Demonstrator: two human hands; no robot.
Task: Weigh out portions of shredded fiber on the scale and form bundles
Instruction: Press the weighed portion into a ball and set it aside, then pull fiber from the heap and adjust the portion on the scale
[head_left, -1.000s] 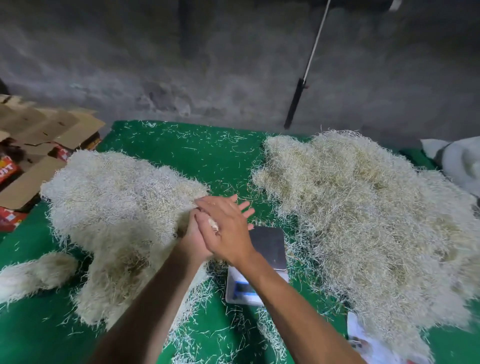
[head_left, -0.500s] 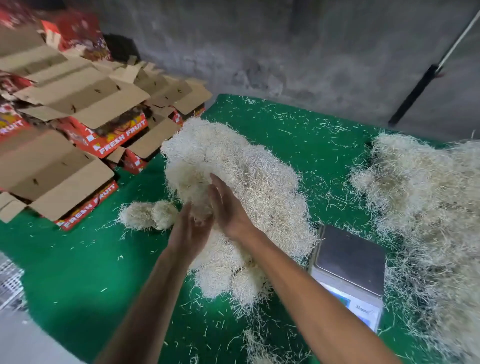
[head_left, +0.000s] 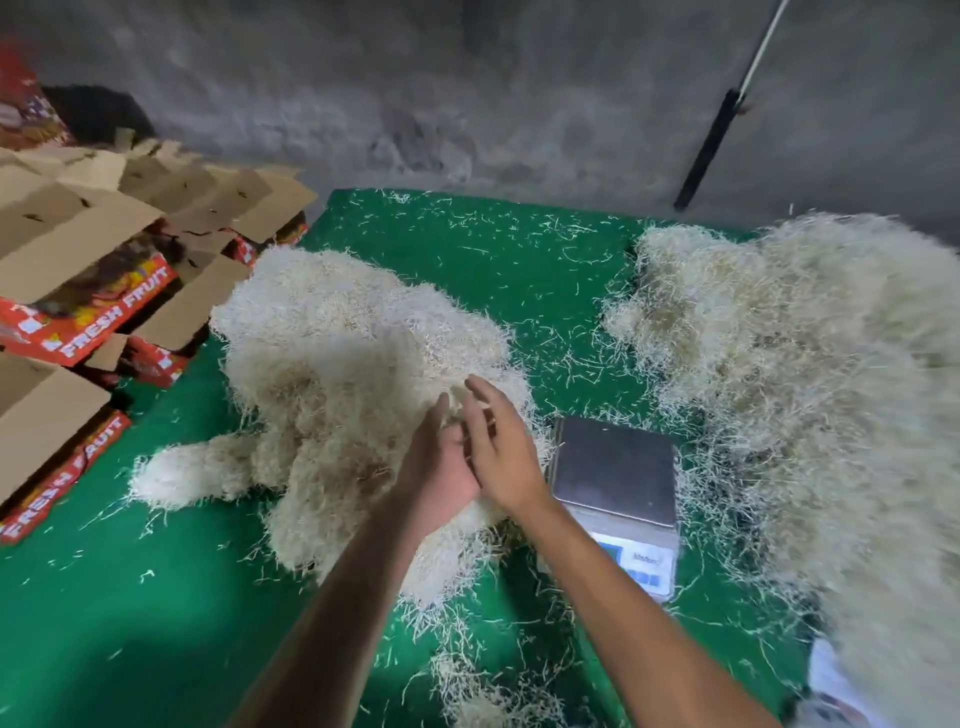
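Head view shows a loose fiber heap (head_left: 810, 395) filling the right of the frame and a bundled pile (head_left: 332, 374) at centre left on the green cloth (head_left: 130, 623). Between them, right of centre, sits the bare scale (head_left: 615, 470). Beside it the left hand (head_left: 441, 462) and right hand (head_left: 501, 452) meet, fingers straight, pressing a small wad of fiber (head_left: 462, 397) between them.

Both my forearms reach forward from the bottom edge and converge, bare to the wrists. My left hand (head_left: 434, 470) is turned palm up, fingers extended forward. My right hand (head_left: 501, 452) lies just beside it, tilted on edge with its palm facing the left palm, overlapping it at the heel. My right fingers (head_left: 480, 395) are straight and loosely spread, tips ahead of my left fingertips.
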